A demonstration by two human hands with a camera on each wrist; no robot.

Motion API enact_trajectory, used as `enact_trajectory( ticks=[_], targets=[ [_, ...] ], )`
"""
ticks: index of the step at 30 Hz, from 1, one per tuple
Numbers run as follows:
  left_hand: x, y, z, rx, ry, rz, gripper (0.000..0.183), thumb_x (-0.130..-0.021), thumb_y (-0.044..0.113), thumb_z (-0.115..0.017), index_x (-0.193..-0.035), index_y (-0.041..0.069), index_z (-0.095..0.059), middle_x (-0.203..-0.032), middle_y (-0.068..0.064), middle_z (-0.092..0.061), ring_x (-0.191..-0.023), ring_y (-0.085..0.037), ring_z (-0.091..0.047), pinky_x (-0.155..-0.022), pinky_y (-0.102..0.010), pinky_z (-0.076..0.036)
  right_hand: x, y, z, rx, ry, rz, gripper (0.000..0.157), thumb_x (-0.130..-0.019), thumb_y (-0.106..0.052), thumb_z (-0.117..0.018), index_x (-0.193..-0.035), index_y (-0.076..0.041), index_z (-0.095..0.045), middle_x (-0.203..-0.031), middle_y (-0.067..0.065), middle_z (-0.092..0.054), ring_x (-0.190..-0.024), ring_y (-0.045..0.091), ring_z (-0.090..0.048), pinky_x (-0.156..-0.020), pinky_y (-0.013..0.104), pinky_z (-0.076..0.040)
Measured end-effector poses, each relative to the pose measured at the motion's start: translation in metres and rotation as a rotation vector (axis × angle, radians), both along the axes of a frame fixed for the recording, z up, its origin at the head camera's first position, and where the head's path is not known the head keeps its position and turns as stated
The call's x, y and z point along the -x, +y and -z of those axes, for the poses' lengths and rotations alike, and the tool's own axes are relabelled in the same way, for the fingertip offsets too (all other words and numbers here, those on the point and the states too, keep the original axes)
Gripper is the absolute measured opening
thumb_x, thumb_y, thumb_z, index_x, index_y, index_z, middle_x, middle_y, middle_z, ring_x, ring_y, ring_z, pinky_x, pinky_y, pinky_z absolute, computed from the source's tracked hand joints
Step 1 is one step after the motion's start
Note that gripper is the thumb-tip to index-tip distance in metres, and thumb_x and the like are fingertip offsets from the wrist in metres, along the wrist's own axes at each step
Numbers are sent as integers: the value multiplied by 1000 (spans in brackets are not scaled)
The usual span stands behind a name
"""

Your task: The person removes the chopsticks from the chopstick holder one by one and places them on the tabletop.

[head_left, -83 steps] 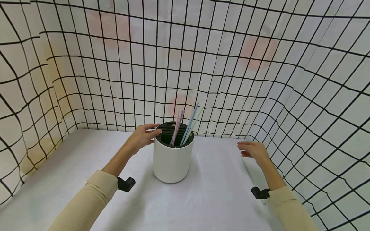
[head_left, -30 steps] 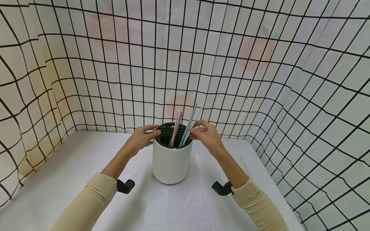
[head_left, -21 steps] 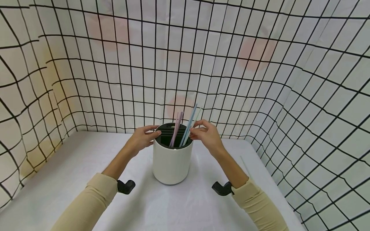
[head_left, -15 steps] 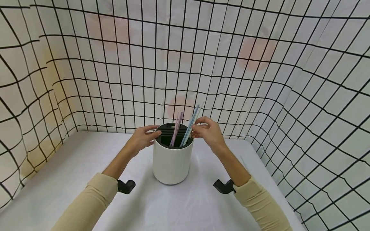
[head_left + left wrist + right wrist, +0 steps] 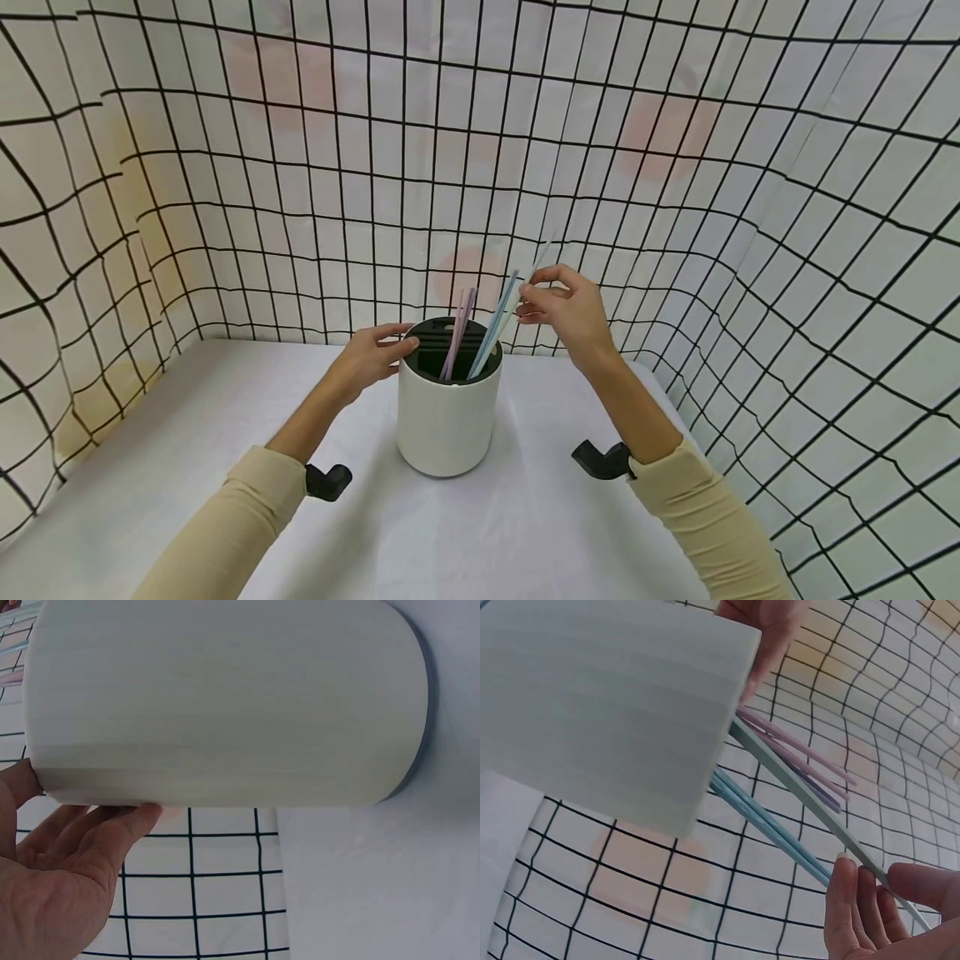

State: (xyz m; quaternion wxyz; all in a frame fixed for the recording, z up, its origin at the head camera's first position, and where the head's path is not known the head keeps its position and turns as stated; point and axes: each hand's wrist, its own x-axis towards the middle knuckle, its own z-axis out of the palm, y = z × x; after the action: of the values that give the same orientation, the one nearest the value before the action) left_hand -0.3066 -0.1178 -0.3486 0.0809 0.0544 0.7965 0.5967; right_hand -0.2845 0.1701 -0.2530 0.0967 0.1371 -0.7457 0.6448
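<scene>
A round white utensil holder (image 5: 447, 429) with a black slotted top (image 5: 431, 342) stands upright on the table. My left hand (image 5: 367, 358) holds its left rim, thumb at the top edge and fingers along the outer wall, as the left wrist view shows too. Above the holder's right side, my right hand (image 5: 573, 321) pinches a slim pale green stick (image 5: 810, 801) between thumb and fingertips. That stick slants up to the right, its lower end still within the opening. Blue sticks (image 5: 493, 327) lean beside it, and pink and purple sticks (image 5: 459, 335) stand further left.
A white cloth (image 5: 517, 533) covers the table. Black wire grid panels (image 5: 405, 167) backed with white fabric close in the back and both sides; the right one (image 5: 847, 275) is near my right arm. A black wrist mount (image 5: 602, 460) sticks out from the right sleeve.
My right hand came from the right side of the table to the sticks, took hold of the pale green one, and has now drawn it up and rightward. The left hand stays on the holder.
</scene>
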Motion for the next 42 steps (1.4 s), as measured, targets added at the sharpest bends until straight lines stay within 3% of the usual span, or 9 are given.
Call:
enact_trajectory(
  ticks=[4, 9, 17, 30, 37, 42],
  targets=[
    [1, 1, -1, 3, 4, 5, 59, -103, 32, -61, -156, 13, -41, -154, -19, -49, -140, -33, -51, -113, -46, -48, -3, 8, -16, 47, 25, 23, 25, -96, -8, -70, -116, 2, -59, -89, 3, -75, -81, 23, -75, -77, 33, -66],
    [2, 1, -1, 11, 9, 9, 60, -104, 32, -61, -156, 13, -41, -154, -19, -49, -140, -33, -51, -113, -46, -48, -5, 22, -32, 99, 45, 69, 24, -95, -9, -72, -113, 0, -60, -87, 5, -75, -79, 21, -74, -76, 32, -66],
    [3, 1, -3, 12, 10, 5, 60, -104, 32, -61, -156, 13, -41, -154, -19, -48, -140, -34, -51, -113, -46, -47, -11, 45, -45, 111, 41, 116, 30, -94, -14, -74, -116, -2, -60, -92, 6, -75, -81, 22, -74, -78, 33, -66],
    [2, 1, 0, 15, 5, 1, 59, -104, 33, -61, -156, 13, -41, -153, -19, -49, -140, -33, -51, -113, -46, -47, -7, 84, -25, 73, -42, 193, 31, -95, -19, -74, -120, -6, -62, -98, 2, -71, -78, 14, -75, -76, 32, -66],
    [0, 1, -1, 18, 9, 1, 59, -104, 33, -60, -156, 13, -41, -154, -19, -48, -140, -34, -51, -113, -46, -47, -3, 106, -8, 112, -109, 192, 33, -94, -15, -75, -122, -3, -61, -100, 1, -70, -78, 12, -74, -74, 29, -66],
    [0, 1, -1, 22, 5, -2, 59, -104, 32, -61, -156, 13, -42, -153, -19, -49, -139, -34, -52, -113, -46, -48, 0, 122, 8, 35, -160, 210, 29, -96, -17, -72, -121, -6, -61, -98, -2, -70, -78, 9, -73, -74, 28, -65]
  ],
)
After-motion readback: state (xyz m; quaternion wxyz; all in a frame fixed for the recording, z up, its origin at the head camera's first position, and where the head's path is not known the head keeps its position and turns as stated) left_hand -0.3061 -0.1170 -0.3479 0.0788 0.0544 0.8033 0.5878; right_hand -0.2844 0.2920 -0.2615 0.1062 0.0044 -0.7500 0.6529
